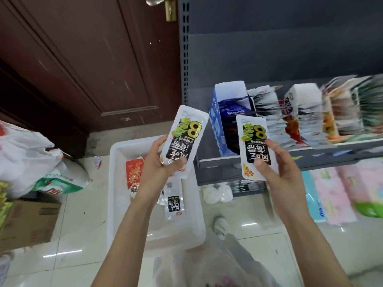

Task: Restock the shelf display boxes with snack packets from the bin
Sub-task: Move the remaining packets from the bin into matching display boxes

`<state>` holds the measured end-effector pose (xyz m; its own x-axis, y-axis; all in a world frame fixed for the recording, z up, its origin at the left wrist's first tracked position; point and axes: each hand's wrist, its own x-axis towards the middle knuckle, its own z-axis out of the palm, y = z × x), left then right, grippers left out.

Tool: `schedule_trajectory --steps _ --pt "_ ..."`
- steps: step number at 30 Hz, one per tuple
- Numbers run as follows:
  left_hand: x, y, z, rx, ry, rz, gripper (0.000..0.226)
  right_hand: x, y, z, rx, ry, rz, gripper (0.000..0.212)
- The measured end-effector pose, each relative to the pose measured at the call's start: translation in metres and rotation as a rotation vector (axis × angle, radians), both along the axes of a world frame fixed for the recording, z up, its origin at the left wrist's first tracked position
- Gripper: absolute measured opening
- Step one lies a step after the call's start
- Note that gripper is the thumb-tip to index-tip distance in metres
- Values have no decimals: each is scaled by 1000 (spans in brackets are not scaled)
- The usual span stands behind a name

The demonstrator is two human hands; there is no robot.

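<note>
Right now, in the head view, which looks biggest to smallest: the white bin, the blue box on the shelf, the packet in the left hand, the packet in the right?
1. Bin
2. Blue box
3. The two held packets, left and right: alike, unranked.

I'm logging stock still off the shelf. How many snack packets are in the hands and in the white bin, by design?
White-and-black packets: 3, one in the left hand, one in the right hand, one in the bin
Red packets: 1, in the bin
Total: 4
</note>
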<state>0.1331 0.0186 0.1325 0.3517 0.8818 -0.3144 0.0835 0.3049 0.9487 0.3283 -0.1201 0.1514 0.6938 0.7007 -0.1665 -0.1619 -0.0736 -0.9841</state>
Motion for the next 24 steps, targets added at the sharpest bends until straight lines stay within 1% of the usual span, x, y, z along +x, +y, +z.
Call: schedule_trajectory --steps 2,4,6,7,8,11,12,14,16,18,21,24 --pt "21 -2 11 -4 3 -2 52 26 -13 5 13 -62 7 54" --pt "44 -1 25 34 -4 -18 44 52 -24 9 -1 -126 -5 61" --pt "68 7 40 126 -22 -48 41 75 -30 12 -14 -154 -83 58" --pt "81 12 47 199 7 -76 41 86 -33 12 -6 -163 -134 52" --pt "94 18 54 302 79 -120 42 95 -34 13 6 -165 -182 45" --pt "135 34 71 675 465 -297 47 123 -35 12 55 -94 -303 20" --pt "149 36 76 774 568 -319 49 132 -34 11 73 -47 -343 16" --pt "175 36 85 888 685 -311 52 148 -31 8 97 18 -396 11" --pt "196 34 90 984 777 -259 52 158 -28 7 118 63 -405 12" --pt "213 32 93 1078 842 -222 47 165 -25 7 147 101 -404 13" --pt "229 30 98 1177 833 -229 40 174 -21 5 168 125 -410 12" --pt "238 27 99 1287 828 -219 35 180 -16 3 188 141 -420 16"
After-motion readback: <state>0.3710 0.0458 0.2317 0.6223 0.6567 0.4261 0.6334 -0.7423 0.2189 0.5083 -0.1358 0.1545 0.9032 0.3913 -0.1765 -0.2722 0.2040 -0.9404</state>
